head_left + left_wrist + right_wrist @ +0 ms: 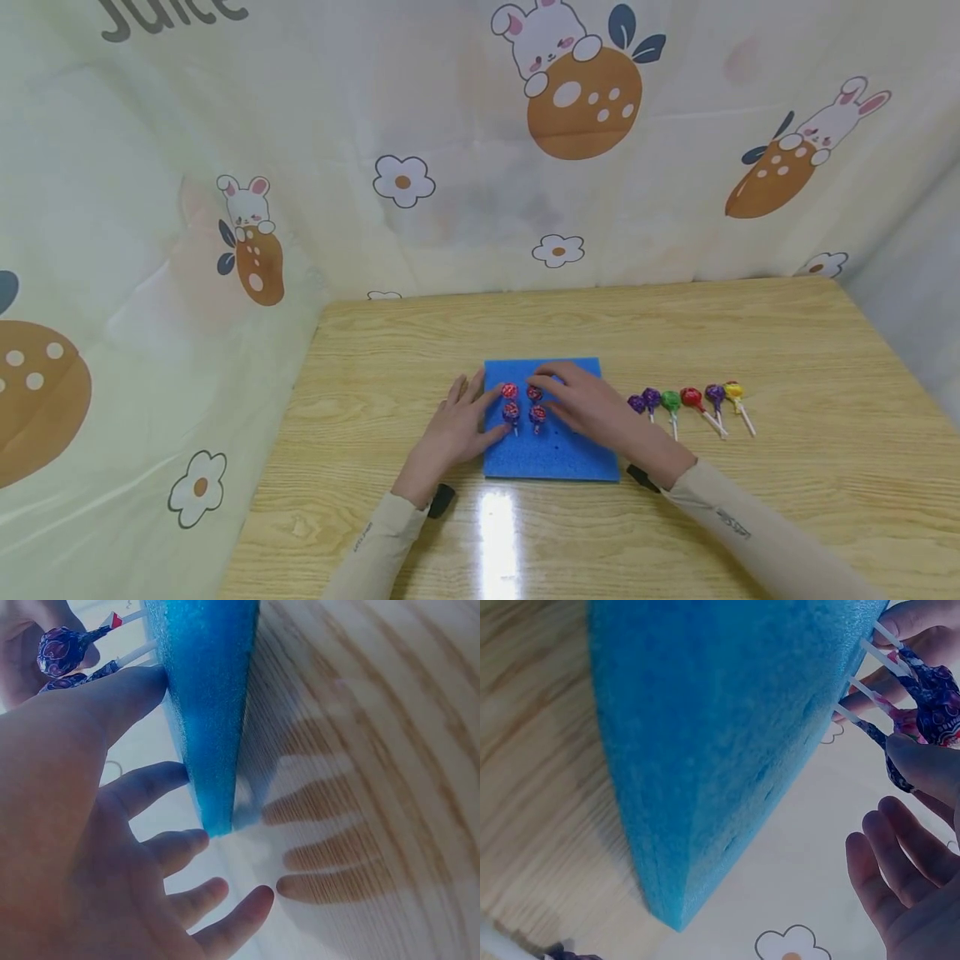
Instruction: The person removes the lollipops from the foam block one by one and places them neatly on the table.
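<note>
A blue foam block [525, 462] lies on the table with several wrapped lollipops standing in it on their white sticks. My left hand [452, 429] is spread at the block's left side. Its thumb and index fingertip touch the foam beside a red lollipop [510, 390] and a purple-red lollipop [511, 413]. My right hand [596, 408] reaches over from the right. Between its thumb and index finger it pinches the dark-wrapped lollipop [897, 771] at the back right, whose stick meets the foam. Just in front of that one stands another lollipop [537, 414].
Right of the block, a loose row of lollipops lies on the wooden table [825, 375], among them a green lollipop [671, 401], a red lollipop [692, 397] and a yellow lollipop [734, 390]. Small holes [557, 447] show in the foam. A printed curtain [465, 225] hangs behind.
</note>
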`<action>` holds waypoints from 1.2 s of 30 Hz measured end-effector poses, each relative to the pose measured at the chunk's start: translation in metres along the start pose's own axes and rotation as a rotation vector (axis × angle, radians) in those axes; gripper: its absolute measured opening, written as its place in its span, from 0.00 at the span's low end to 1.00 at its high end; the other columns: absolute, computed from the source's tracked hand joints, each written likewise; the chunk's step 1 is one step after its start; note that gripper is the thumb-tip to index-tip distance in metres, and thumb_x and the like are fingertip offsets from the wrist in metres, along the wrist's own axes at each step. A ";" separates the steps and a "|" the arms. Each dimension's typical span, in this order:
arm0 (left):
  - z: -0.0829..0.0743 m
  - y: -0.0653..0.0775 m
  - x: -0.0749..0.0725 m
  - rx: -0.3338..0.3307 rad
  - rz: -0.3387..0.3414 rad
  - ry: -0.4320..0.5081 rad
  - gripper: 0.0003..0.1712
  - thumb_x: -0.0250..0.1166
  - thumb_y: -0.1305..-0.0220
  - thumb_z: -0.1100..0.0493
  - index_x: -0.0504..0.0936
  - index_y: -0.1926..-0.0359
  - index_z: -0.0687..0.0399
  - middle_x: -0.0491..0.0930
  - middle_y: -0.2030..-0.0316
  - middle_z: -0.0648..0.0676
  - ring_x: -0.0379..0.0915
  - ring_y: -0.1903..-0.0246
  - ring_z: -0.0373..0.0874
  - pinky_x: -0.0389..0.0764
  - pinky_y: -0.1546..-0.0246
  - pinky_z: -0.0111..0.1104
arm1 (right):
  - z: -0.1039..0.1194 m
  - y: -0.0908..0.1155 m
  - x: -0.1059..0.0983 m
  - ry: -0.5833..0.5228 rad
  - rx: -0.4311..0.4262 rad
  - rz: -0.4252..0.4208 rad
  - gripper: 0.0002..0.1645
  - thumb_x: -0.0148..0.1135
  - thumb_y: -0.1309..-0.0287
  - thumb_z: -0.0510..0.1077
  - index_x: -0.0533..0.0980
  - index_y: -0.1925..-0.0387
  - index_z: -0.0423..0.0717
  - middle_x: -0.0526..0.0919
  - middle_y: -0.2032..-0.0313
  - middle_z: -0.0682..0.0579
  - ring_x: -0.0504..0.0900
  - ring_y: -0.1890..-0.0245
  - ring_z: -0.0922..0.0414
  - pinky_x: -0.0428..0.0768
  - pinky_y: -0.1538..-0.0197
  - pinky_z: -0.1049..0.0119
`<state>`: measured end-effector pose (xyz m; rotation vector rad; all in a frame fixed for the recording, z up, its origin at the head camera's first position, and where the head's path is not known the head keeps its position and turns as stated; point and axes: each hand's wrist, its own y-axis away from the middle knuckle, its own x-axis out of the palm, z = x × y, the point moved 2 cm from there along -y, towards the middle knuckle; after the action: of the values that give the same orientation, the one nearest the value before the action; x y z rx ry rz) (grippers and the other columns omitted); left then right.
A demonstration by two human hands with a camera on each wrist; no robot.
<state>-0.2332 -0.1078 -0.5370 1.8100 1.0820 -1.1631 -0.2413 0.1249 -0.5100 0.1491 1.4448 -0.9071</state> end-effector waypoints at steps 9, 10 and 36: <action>0.000 0.000 0.000 0.003 0.001 -0.002 0.39 0.56 0.30 0.34 0.61 0.23 0.37 0.44 0.19 0.54 0.38 0.21 0.62 0.61 0.32 0.65 | -0.001 -0.001 0.004 -0.014 0.016 -0.006 0.25 0.71 0.40 0.40 0.78 0.41 0.47 0.80 0.44 0.47 0.81 0.42 0.47 0.81 0.42 0.50; 0.000 0.000 0.000 0.003 0.002 -0.001 0.39 0.56 0.30 0.34 0.60 0.23 0.37 0.43 0.19 0.54 0.37 0.21 0.62 0.61 0.31 0.65 | -0.001 -0.001 0.004 -0.016 0.018 -0.004 0.24 0.70 0.39 0.41 0.78 0.41 0.47 0.80 0.44 0.47 0.81 0.42 0.47 0.81 0.41 0.50; 0.000 0.001 0.000 0.007 -0.015 0.016 0.39 0.58 0.30 0.34 0.63 0.24 0.38 0.45 0.19 0.55 0.39 0.21 0.64 0.61 0.32 0.66 | -0.012 -0.007 -0.019 -0.142 0.136 0.028 0.22 0.67 0.36 0.44 0.79 0.40 0.51 0.82 0.47 0.51 0.82 0.46 0.53 0.84 0.45 0.54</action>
<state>-0.2319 -0.1080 -0.5369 1.8225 1.1040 -1.1643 -0.2521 0.1357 -0.4921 0.2012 1.2474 -0.9740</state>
